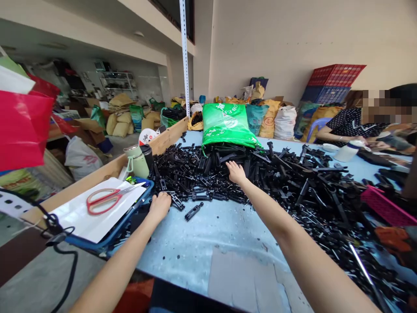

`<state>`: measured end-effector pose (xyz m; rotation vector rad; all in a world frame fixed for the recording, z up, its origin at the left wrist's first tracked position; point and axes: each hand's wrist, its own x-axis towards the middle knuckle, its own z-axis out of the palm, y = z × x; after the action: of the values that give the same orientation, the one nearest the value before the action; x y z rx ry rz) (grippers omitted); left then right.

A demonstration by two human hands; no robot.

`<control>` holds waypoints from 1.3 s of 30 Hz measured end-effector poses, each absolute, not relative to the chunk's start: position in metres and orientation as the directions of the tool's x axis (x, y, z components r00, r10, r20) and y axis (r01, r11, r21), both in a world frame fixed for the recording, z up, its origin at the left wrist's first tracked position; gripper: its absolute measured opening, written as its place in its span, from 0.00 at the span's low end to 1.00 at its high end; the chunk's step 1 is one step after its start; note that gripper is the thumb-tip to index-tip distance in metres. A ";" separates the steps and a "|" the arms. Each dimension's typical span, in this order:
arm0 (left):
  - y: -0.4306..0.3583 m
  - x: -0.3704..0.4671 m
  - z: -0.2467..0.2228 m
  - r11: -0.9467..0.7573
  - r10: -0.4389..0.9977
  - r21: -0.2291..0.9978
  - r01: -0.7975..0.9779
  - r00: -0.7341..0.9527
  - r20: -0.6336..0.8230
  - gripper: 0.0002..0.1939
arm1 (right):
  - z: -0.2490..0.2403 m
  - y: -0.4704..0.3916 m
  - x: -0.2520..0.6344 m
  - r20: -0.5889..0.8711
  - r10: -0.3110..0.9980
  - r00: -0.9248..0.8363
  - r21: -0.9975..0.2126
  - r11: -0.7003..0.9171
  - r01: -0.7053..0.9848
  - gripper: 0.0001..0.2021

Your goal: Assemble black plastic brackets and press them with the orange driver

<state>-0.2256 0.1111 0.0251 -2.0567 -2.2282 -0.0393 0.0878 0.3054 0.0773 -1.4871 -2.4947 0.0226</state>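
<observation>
A wide heap of small black plastic parts spreads over the pale blue table. My left hand is at the heap's left edge, beside the blue tray, with its fingers curled down. Whatever lies under those fingers is hidden. My right hand reaches over the middle of the heap, fingers stretched and slightly apart, near longer black pieces below the green bag. A single black jointed part lies on the table between my hands, in front of the heap.
Red-handled scissors lie on white paper over a blue tray. A green flask stands behind. A pink basket is at right. Another person sits across the table near a white bottle. A wooden board edges the left side.
</observation>
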 end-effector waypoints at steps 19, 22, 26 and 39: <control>-0.002 -0.032 0.041 0.091 0.995 0.987 0.136 0.018 -0.094 0.24 | 0.055 0.060 0.146 -0.051 0.851 -0.523 -0.971 0.080 0.225 0.29; -0.009 0.000 0.045 0.071 0.997 0.990 0.124 -0.017 -0.070 0.25 | 0.045 0.033 0.145 -0.136 0.921 -0.365 -0.990 -0.137 0.022 0.29; -0.018 0.012 0.048 -0.156 0.986 0.921 0.357 -0.004 0.168 0.18 | 0.046 0.032 0.168 -0.011 0.898 -0.440 -0.982 0.074 0.175 0.26; 0.000 -0.003 0.080 -0.274 0.931 0.803 0.530 -0.065 0.360 0.18 | 0.045 -0.009 0.177 -0.026 0.968 -0.250 -0.962 0.043 0.268 0.25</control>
<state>-0.0031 -0.0001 0.0796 -2.3770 -2.0602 -1.7014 0.1768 -0.0094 0.0449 -1.2731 -1.6110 1.2463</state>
